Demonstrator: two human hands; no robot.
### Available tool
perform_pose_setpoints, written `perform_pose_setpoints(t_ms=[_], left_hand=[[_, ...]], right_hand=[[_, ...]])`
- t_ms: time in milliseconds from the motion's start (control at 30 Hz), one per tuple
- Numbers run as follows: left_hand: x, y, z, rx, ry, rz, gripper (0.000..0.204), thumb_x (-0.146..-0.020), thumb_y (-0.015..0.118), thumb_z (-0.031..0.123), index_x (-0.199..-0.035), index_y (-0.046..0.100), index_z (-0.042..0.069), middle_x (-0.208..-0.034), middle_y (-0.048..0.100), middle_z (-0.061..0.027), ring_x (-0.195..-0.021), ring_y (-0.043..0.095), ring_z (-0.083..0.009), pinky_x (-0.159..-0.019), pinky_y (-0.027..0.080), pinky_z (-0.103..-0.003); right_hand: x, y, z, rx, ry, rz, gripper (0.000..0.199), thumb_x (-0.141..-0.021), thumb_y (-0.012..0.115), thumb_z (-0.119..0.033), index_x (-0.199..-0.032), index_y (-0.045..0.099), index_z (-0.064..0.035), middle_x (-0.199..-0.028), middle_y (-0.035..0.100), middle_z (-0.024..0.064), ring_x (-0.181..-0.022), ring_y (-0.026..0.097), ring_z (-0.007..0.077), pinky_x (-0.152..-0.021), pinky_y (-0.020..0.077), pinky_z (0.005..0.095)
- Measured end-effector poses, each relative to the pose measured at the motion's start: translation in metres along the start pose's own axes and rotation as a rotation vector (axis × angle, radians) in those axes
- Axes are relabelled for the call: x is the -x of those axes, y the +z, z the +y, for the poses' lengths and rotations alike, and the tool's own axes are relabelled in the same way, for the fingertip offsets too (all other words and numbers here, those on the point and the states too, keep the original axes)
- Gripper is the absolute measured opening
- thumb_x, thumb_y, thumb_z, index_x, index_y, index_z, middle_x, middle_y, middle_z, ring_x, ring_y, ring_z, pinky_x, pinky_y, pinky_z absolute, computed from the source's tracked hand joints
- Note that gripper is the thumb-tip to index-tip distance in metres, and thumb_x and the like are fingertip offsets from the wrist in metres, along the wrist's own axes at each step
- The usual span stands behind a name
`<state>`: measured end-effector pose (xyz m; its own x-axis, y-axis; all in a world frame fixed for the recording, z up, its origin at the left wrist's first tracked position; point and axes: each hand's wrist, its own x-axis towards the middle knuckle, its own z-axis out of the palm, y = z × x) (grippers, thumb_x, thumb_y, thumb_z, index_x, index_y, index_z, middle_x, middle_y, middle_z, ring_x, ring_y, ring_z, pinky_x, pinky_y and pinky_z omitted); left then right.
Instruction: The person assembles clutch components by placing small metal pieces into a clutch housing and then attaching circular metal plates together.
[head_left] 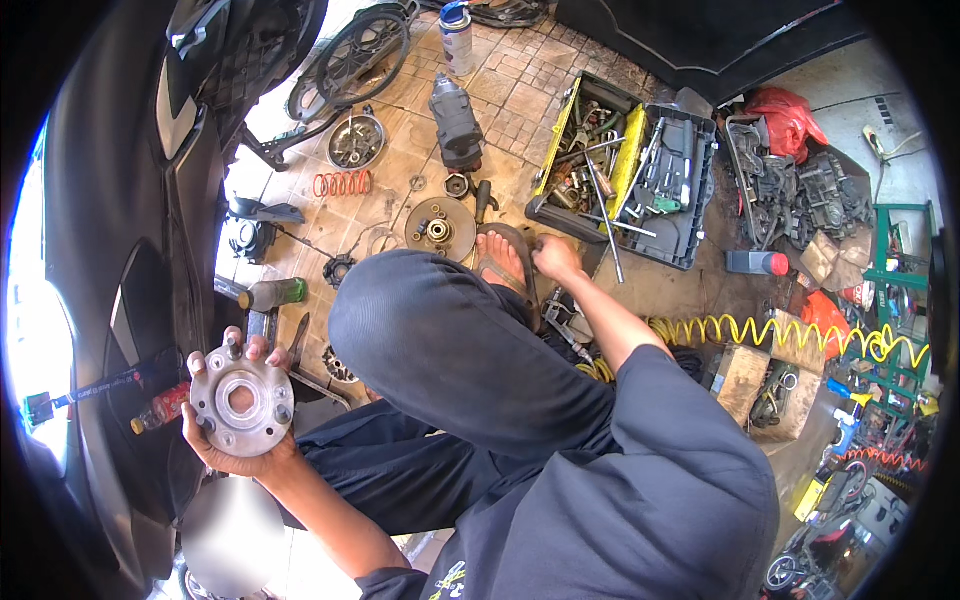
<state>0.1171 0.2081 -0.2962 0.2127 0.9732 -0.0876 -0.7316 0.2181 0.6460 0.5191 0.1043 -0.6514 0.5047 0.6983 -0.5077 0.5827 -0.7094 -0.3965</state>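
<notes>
My left hand (212, 452) grips a round grey metal plate (262, 402) with a central hole and several short pegs, held up beside the motorcycle. Fingertips show over its far edge, and the palm is behind it. Beside my sandalled foot (500, 262), my right hand (556, 260) is closed, its fingers curled low; whatever they hold is hidden. Just beyond the foot lies a round metal disc (462, 232) with small rings on it. A large nut or socket (457, 185) and a dark-handled tool (484, 203) lie past that.
The dark motorcycle (110, 290) fills the left side. An impact wrench (456, 125), spray can (456, 40), parts bowl (356, 142) and red spring (343, 184) rest on the tiles. At right are an opened toolbox (690, 250), coiled yellow hose (740, 328) and red-capped bottle (752, 263).
</notes>
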Motion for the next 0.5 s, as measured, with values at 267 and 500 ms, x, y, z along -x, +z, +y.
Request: perform_pose_setpoints(t_ms=[267,500], left_hand=[[-0.008,0.024,0.020,-0.849,0.153,-0.165,0.077,-0.063,0.072,0.038,-0.128,0.049,0.004,-0.120,0.044,-0.0155,-0.103,0.046,-0.0249,-0.089,0.041,-0.036],[-0.016,0.085,0.020,-1.249,0.104,-0.746,0.090,-0.058,0.073,0.045,-0.132,0.058,-0.003,-0.138,0.047,-0.0197,-0.121,0.051,-0.0298,-0.103,0.038,-0.038]], right_hand=[[0.097,-0.160,-0.113,-1.073,-0.384,-0.094,0.009,-0.087,0.078,-0.007,-0.087,0.071,-0.0011,-0.071,0.064,-0.0037,-0.062,0.050,0.0013,-0.055,0.0380,0.0211],[0.178,-0.245,-0.242,-0.888,-0.940,-0.200,0.010,-0.084,0.080,-0.002,-0.085,0.070,-0.0018,-0.063,0.056,-0.0074,-0.057,0.046,-0.0008,-0.051,0.0328,0.0204]])
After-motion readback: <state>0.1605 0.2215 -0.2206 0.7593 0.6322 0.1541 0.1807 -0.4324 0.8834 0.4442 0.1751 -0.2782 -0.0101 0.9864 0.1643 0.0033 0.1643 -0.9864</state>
